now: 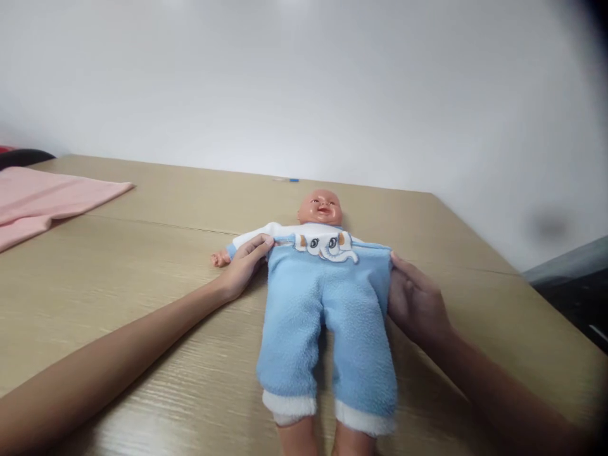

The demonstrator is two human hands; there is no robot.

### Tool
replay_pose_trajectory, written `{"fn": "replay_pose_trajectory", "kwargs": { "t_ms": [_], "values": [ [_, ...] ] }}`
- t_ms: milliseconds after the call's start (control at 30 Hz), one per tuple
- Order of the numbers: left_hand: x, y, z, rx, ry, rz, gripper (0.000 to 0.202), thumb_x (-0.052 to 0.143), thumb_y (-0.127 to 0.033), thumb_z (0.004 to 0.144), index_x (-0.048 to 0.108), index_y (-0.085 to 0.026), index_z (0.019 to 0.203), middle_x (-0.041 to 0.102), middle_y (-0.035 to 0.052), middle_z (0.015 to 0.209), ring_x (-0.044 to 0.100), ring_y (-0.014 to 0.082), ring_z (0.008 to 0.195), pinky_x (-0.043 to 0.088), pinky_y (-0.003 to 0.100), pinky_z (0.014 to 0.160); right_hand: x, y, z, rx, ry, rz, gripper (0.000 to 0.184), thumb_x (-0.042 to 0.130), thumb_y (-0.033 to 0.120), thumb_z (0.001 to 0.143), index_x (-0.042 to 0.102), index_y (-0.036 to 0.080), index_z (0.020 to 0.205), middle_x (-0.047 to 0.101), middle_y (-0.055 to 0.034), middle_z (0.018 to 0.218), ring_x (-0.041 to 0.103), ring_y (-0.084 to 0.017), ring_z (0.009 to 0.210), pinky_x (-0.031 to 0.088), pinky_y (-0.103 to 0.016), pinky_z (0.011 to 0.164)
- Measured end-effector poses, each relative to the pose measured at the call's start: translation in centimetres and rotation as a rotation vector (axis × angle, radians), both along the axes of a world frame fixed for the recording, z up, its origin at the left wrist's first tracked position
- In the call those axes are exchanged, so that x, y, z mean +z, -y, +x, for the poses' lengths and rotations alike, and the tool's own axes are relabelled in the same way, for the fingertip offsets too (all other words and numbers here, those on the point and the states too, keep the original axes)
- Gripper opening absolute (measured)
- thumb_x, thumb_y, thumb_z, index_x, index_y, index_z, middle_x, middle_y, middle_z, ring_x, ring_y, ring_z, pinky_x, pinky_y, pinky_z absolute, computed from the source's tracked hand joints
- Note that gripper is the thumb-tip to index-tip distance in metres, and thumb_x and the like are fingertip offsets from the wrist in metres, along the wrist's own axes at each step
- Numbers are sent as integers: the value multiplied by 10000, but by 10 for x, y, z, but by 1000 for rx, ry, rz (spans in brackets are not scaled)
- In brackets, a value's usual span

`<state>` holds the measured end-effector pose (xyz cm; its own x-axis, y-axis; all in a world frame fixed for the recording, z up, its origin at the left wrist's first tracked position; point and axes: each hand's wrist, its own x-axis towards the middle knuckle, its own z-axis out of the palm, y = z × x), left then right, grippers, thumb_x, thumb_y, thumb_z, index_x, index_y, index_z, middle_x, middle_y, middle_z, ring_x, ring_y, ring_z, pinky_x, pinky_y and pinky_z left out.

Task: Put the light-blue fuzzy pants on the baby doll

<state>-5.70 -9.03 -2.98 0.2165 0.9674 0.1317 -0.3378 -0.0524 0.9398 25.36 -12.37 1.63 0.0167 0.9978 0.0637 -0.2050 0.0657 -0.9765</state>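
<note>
A baby doll [321, 206] lies on its back on the table, head away from me. It wears a white top [259, 235] with blue cuffs and light blue fleece pants [294, 304] with white hems and an elephant face [327, 246] at the waist. My left hand [249, 263] pinches the left side of the waistband. On the other side, my right hand [418, 301] grips the waistband's right corner, and the band is stretched wide between them. The doll's left-side hand lies beside my left wrist; its other arm is hidden behind the pants.
A pink cloth [52, 196] lies at the table's far left. Near the back edge is a small blue-and-clear object [287, 180], perhaps a pen. The wooden table [180, 354] meets a white wall behind. A dark object [574, 304] stands beyond the right edge.
</note>
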Motion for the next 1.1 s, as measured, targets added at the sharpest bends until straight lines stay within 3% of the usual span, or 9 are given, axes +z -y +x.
{"fn": "replay_pose_trajectory", "kwargs": {
  "t_ms": [167,267,433,600,700,767,833,933,1100],
  "values": [
    [-3,-3,-4,55,-107,63,335,669,-543,1041,635,-218,965,527,-15,895,441,161,815,360,283,762,-12,-10,6,-14,260,-42,439,909,663,751,721,279,846,748,3,831,697,-253,877,610,-364,831],
    [1,-1,-3,77,-185,137,330,648,-532,1059,640,-211,984,548,-12,917,470,166,871,381,290,838,-19,-21,9,-134,411,31,550,933,733,658,722,275,878,746,-19,882,685,-263,910,580,-408,924],
    [7,2,1,73,-255,185,368,667,-575,1030,612,-213,989,552,-9,918,475,182,885,382,304,837,27,-43,-14,-301,427,359,355,879,472,830,682,298,1069,724,-50,1140,674,-286,1163,509,-455,1099],
    [8,10,2,191,-308,284,308,631,-524,1062,606,-220,1021,572,8,957,518,193,905,392,330,856,74,-73,-83,111,746,418,118,698,339,989,700,242,1057,774,-79,1135,727,-278,1062,559,-458,1015],
    [11,18,3,291,-378,434,225,605,-445,1088,609,-226,1038,566,18,957,516,198,897,398,352,863,77,-101,-124,477,1014,533,141,729,238,947,768,212,1080,798,-93,1150,722,-297,1096,534,-468,1044],
    [13,22,4,332,-448,562,186,596,-400,1093,615,-229,1021,579,34,960,514,215,919,400,373,881,74,-119,-145,767,1022,533,255,787,128,840,805,203,1083,820,-60,1155,722,-265,1113,525,-407,1047],
    [14,24,5,333,-489,641,158,593,-371,1092,622,-231,1022,599,50,974,523,231,939,404,391,891,70,-131,-161,926,983,483,393,830,28,698,824,188,1057,839,-14,1108,726,-218,1057,527,-340,1003],
    [12,24,7,314,-505,644,143,596,-366,1091,640,-235,1052,611,51,959,529,231,905,415,398,867,65,-138,-180,963,955,457,460,835,-44,598,835,184,998,841,57,965,712,-161,940,519,-261,906],
    [6,22,8,366,-500,544,166,606,-386,1098,676,-236,1103,627,42,943,553,220,890,426,383,841,60,-133,-190,930,1012,539,235,752,-42,721,782,189,757,724,107,702,599,-94,706,456,-189,755]
  ]
}}
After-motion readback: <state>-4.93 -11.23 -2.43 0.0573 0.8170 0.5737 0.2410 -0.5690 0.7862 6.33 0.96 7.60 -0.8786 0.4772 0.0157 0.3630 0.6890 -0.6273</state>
